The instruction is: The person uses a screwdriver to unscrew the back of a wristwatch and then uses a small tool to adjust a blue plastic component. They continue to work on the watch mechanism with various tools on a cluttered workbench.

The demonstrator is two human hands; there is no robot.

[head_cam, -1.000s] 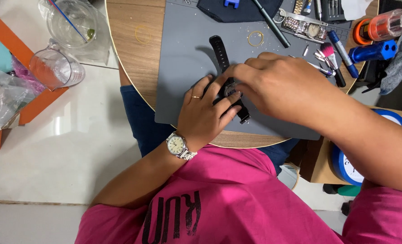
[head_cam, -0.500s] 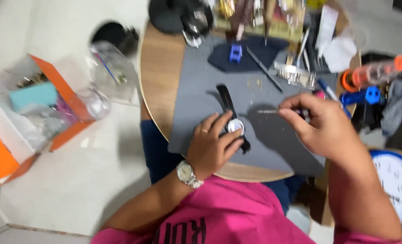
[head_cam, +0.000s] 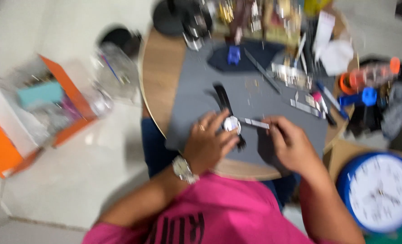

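Note:
A wristwatch with a black strap (head_cam: 224, 105) and a round pale face lies on a grey work mat (head_cam: 192, 113) on a round wooden table (head_cam: 158, 77). My left hand (head_cam: 207, 144), with a ring and a silver wristwatch on its wrist, rests on the mat and pinches the watch case. My right hand (head_cam: 291, 144) holds a slim silver metal tool (head_cam: 255, 123) whose tip points at the watch case. The frame is blurred, so fine detail is hidden.
Several small tools, metal parts and a blue holder (head_cam: 233, 55) crowd the table's far side. An orange and white box (head_cam: 24, 117) with clear containers stands on the floor at left. A blue-rimmed wall clock (head_cam: 379, 192) lies at lower right.
My right hand has lifted off the watch and moved right, now holding the silver tool toward the case. The view has pulled back and risen, showing more of the table and floor.

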